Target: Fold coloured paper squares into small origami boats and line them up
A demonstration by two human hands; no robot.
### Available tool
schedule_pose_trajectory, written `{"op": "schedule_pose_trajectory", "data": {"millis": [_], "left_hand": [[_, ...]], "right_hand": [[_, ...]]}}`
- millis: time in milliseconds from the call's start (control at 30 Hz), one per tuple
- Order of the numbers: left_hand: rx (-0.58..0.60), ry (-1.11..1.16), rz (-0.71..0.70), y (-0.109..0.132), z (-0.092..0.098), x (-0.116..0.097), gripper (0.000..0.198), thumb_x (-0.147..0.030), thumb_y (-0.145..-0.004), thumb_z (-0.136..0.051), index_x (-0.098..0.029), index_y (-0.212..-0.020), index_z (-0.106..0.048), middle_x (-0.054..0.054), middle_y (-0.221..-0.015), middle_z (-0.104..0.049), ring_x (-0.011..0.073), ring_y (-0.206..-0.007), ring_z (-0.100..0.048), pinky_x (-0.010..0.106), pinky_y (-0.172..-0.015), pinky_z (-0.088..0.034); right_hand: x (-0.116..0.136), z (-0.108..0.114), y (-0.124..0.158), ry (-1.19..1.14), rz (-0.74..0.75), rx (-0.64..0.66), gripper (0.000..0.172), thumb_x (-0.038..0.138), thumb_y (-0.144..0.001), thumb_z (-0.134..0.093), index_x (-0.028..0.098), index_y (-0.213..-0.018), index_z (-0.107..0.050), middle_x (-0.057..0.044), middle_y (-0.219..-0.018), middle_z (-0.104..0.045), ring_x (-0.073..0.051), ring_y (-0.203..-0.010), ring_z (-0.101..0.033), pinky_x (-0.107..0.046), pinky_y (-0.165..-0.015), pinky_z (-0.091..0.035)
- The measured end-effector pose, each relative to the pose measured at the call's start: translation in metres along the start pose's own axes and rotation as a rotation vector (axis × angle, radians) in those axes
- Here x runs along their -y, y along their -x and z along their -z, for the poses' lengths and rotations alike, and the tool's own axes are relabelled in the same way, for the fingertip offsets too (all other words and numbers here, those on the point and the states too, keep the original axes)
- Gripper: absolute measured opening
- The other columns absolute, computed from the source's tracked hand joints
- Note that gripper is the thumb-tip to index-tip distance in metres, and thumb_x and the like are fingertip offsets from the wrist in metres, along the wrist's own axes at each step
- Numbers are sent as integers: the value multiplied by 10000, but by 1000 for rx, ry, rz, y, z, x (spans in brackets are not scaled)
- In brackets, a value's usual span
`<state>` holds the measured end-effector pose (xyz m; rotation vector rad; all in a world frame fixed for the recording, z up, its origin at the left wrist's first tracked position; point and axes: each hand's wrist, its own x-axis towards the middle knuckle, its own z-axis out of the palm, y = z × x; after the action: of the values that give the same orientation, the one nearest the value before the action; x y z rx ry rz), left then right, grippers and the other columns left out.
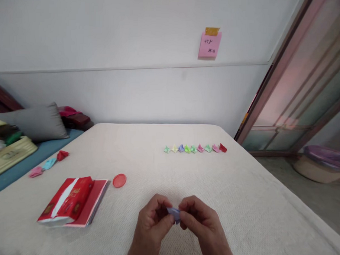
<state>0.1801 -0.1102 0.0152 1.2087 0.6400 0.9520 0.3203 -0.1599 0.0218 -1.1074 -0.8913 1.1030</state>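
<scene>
A small folded piece of purple-blue paper (174, 214) is held between both hands, low in the middle of the head view. My left hand (154, 225) pinches its left side between thumb and fingers. On its right side, the thumb and fingers of my right hand (201, 224) are closed on the same paper. Parts of the paper are covered by the fingertips. Farther back on the table stands a row of several small folded paper pieces (193, 148) in green, yellow, purple, pink and red.
The table (141, 160) has a pale textured cloth. At left lie a red packet (80, 193) on coloured paper sheets (94, 205), a red round lid (119, 180) and three folded papers (49, 164). A pink note (209, 45) is taped to the wall.
</scene>
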Motion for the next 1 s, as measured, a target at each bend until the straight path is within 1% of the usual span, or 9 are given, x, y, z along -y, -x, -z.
{"op": "schedule_pose_trajectory", "data": {"millis": [33, 100, 200, 333, 467, 633, 833, 933, 1000], "left_hand": [[-14, -22, -27, 1, -1, 2, 96, -199, -774, -659, -195, -857, -612, -17, -695, -604, 131, -657, -530, 243, -609, -411], [-37, -73, -59, 1, -1, 6, 145, -223, -786, -657, -200, -919, -604, -8, -725, -617, 141, -680, -548, 255, -633, -428], [-67, -74, -30, 0, 0, 10, 165, -230, -782, -665, -192, -936, -621, -4, -717, -632, 143, -681, -566, 261, -652, -449], [-63, -27, 29, -3, 1, 8, 137, -217, -768, -681, -182, -899, -658, -12, -687, -647, 139, -664, -588, 260, -648, -460], [-81, -24, 99, -5, 1, 1, 100, -223, -763, -689, -161, -839, -672, -12, -622, -644, 134, -613, -580, 255, -614, -454], [-48, -88, 106, -4, -1, -2, 70, -212, -786, -653, -152, -756, -671, -1, -604, -638, 135, -604, -559, 254, -605, -440], [-109, -129, 33, -1, -4, 4, 104, -226, -781, -650, -164, -698, -653, -26, -581, -587, 122, -594, -526, 231, -587, -421], [-117, -42, 62, -4, -6, 6, 78, -231, -754, -681, -167, -719, -653, -25, -601, -609, 122, -598, -542, 235, -594, -426], [-67, 21, 114, -6, -7, 6, 80, -220, -721, -713, -162, -713, -658, -19, -606, -624, 123, -595, -548, 237, -593, -423]], "right_hand": [[-1, 0, -1, -14, -36, -15, 23, 219, -724, -690, 202, -728, -675, 32, -610, -581, -110, -563, -483, -226, -533, -375], [-2, 1, -4, 19, -90, 7, 50, 231, -711, -700, 184, -723, -687, 26, -590, -581, -109, -548, -486, -226, -528, -377], [-2, 3, -6, 149, -108, 45, 93, 252, -726, -684, 170, -697, -717, 23, -525, -571, -111, -522, -490, -228, -524, -385], [-2, 4, -4, 380, 26, 26, 125, 266, -793, -630, 199, -732, -717, 10, -594, -609, -136, -582, -537, -239, -552, -412], [-2, 4, -1, 585, 153, 48, 188, 250, -860, -569, 216, -727, -699, 2, -656, -644, -147, -617, -581, -252, -588, -428], [-2, 2, -1, 617, 158, 63, 197, 236, -874, -556, 209, -737, -694, -16, -724, -697, -164, -684, -634, -264, -643, -459], [-2, -3, -2, 563, 99, 78, 177, 233, -862, -555, 195, -746, -684, -26, -730, -695, -172, -689, -627, -265, -634, -460], [-5, -2, 0, 573, 152, 46, 204, 264, -872, -533, 194, -726, -655, -11, -674, -643, -156, -639, -586, -255, -595, -431], [-7, 0, 1, 579, 154, -5, 203, 271, -865, -531, 194, -704, -627, 10, -607, -578, -141, -573, -528, -248, -543, -395]]}}
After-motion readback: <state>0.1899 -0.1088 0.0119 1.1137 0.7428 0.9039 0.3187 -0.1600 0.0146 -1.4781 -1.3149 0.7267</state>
